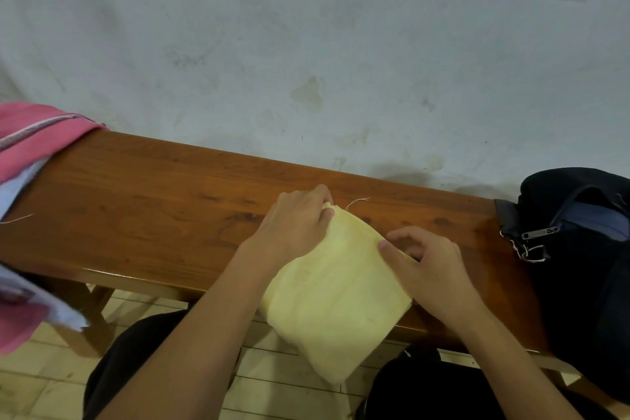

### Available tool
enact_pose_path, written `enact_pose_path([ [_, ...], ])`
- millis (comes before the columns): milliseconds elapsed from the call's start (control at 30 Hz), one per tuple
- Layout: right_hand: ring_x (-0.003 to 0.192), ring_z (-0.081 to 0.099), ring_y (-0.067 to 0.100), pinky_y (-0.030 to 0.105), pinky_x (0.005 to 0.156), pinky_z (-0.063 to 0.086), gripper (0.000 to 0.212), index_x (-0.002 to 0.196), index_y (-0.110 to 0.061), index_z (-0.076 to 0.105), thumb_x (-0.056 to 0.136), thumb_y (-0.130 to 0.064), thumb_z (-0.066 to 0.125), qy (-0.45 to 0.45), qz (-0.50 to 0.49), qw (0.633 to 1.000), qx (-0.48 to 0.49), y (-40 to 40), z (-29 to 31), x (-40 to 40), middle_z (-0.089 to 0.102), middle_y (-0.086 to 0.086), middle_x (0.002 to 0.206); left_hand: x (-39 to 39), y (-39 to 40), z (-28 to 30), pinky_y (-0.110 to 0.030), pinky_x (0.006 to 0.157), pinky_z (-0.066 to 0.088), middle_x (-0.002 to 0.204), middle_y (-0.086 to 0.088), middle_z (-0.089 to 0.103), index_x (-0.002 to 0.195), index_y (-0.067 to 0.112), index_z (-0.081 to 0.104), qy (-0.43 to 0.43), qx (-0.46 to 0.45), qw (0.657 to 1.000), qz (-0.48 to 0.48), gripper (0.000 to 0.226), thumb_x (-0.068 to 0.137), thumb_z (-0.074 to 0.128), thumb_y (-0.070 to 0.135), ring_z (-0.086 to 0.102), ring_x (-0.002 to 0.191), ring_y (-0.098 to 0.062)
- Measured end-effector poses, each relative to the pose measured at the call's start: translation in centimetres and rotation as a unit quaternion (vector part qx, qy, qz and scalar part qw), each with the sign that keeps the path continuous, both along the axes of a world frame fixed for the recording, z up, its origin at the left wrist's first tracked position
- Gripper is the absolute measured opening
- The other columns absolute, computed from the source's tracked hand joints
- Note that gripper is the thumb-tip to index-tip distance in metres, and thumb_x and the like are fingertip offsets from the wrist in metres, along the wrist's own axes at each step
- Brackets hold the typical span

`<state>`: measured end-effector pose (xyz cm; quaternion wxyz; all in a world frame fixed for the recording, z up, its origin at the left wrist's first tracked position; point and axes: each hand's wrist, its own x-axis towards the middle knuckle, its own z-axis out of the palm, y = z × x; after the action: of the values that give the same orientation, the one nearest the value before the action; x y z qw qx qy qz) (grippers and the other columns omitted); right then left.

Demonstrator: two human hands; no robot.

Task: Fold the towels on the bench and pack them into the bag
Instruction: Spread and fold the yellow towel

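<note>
A pale yellow towel (335,297), folded into a rough rectangle, lies across the wooden bench (143,215) with its near end hanging over the front edge. My left hand (295,225) pinches the towel's far left corner. My right hand (428,266) pinches the far right corner, thumb on top of the cloth. A dark navy bag (579,249) sits at the bench's right end, its zipper open.
A pink towel (30,136) with a striped band and a pale blue cloth (17,181) are heaped on the bench's left end and hang over its edge. A stained grey wall stands right behind the bench. Pale floor tiles and my dark trousers lie below.
</note>
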<state>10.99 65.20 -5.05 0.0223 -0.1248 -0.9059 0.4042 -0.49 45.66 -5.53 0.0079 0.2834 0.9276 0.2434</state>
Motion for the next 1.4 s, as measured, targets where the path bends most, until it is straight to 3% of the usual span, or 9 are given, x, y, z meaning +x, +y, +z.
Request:
enact_pose_path([
  [133, 0.081, 0.065, -0.002, 0.022, 0.069, 0.058, 0.013, 0.083, -0.04, 0.067, 0.093, -0.045, 0.06, -0.009, 0.006, 1.0, 0.022, -0.2, 0.7, 0.2, 0.07, -0.018, 0.082, 0.1, 0.2, -0.1, -0.039, 0.076, 0.047, 0.068, 0.013, 0.051, 0.104, 0.021, 0.05, 0.017, 0.014, 1.0, 0.009, 0.016, 0.104, 0.038, 0.033, 0.053, 0.064, -0.012],
  [267, 0.081, 0.055, -0.001, 0.013, 0.059, 0.043, 0.02, 0.109, -0.032, 0.06, 0.099, -0.046, 0.05, -0.011, 0.007, 0.992, 0.122, -0.7, 0.6, 0.0, 0.06, -0.017, 0.098, 0.0, 0.5, -0.3, -0.039, 0.074, 0.048, 0.074, 0.011, 0.056, 0.104, 0.02, 0.047, 0.03, 0.005, 0.998, 0.056, 0.016, 0.104, 0.036, 0.032, 0.056, 0.067, -0.016],
  [367, 0.1, 0.055, 0.011, 0.023, 0.072, 0.039, 0.033, 0.129, -0.026, 0.052, 0.104, -0.043, 0.04, -0.005, 0.006, 0.982, 0.189, -1.2, 0.1, -0.4, 0.052, -0.009, 0.114, 0.0, 0.6, -0.3, -0.034, 0.071, 0.038, 0.082, 0.004, 0.061, 0.105, 0.016, 0.05, 0.033, 0.004, 0.995, 0.092, 0.015, 0.104, 0.038, 0.026, 0.058, 0.074, -0.02],
  [600, 0.112, 0.046, 0.022, 0.028, 0.076, 0.036, 0.03, 0.134, -0.024, 0.045, 0.108, -0.031, 0.032, -0.027, -0.024, 0.969, 0.244, -1.8, 0.3, -1.6, 0.044, -0.002, 0.129, -0.1, 0.4, -0.2, -0.03, 0.065, 0.04, 0.097, -0.003, 0.061, 0.103, 0.013, 0.057, -0.034, 0.071, 0.985, 0.152, 0.018, 0.103, 0.042, 0.022, 0.05, 0.088, -0.016],
  [700, 0.097, 0.038, 0.012, 0.026, 0.071, 0.036, 0.028, 0.131, -0.024, 0.047, 0.107, -0.03, 0.035, -0.001, -0.018, 0.971, 0.24, -1.6, 0.5, -1.6, 0.044, -0.004, 0.127, -0.2, 0.3, 0.0, -0.027, 0.067, 0.048, 0.095, 0.0, 0.062, 0.103, 0.011, 0.061, -0.04, 0.135, 0.981, 0.137, 0.015, 0.102, 0.048, 0.018, 0.054, 0.085, -0.01],
  [800, 0.094, 0.044, 0.012, 0.018, 0.059, 0.031, 0.024, 0.123, -0.023, 0.052, 0.106, -0.028, 0.037, 0.055, -0.024, 0.975, 0.215, -1.5, 0.4, -1.4, 0.044, -0.006, 0.119, -0.2, 0.5, 0.1, -0.022, 0.069, 0.045, 0.097, 0.001, 0.06, 0.106, 0.011, 0.061, -0.031, 0.158, 0.981, 0.111, 0.013, 0.101, 0.049, 0.014, 0.054, 0.087, -0.01],
  [1000, 0.089, 0.048, 0.008, 0.008, 0.064, 0.027, 0.02, 0.112, -0.017, 0.063, 0.102, -0.028, 0.05, 0.075, -0.08, 0.982, 0.156, -0.9, -0.1, -1.2, 0.053, -0.007, 0.109, 0.2, 0.9, -0.6, -0.032, 0.077, 0.044, 0.101, 0.0, 0.058, 0.106, 0.016, 0.055, -0.009, 0.133, 0.986, 0.105, 0.015, 0.102, 0.041, 0.01, 0.053, 0.094, -0.017],
  [1267, 0.086, 0.051, 0.008, 0.013, 0.064, 0.034, 0.006, 0.094, -0.021, 0.06, 0.099, -0.02, 0.056, 0.126, -0.086, 0.974, 0.168, -1.0, 0.1, -0.5, 0.054, -0.009, 0.103, 0.6, 1.1, -0.3, -0.03, 0.079, 0.042, 0.104, 0.0, 0.057, 0.122, 0.015, 0.05, 0.003, 0.111, 0.989, 0.102, 0.021, 0.104, 0.04, 0.014, 0.052, 0.094, -0.016],
  [1400, 0.092, 0.045, 0.009, 0.026, 0.07, 0.042, 0.011, 0.098, -0.022, 0.058, 0.096, -0.032, 0.061, 0.131, -0.041, 0.953, 0.269, -1.4, 0.4, -0.4, 0.046, -0.012, 0.1, 0.6, 1.2, -0.4, -0.027, 0.08, 0.039, 0.107, -0.001, 0.057, 0.119, 0.015, 0.052, -0.005, 0.106, 0.988, 0.112, 0.019, 0.104, 0.04, 0.016, 0.053, 0.098, -0.017],
])
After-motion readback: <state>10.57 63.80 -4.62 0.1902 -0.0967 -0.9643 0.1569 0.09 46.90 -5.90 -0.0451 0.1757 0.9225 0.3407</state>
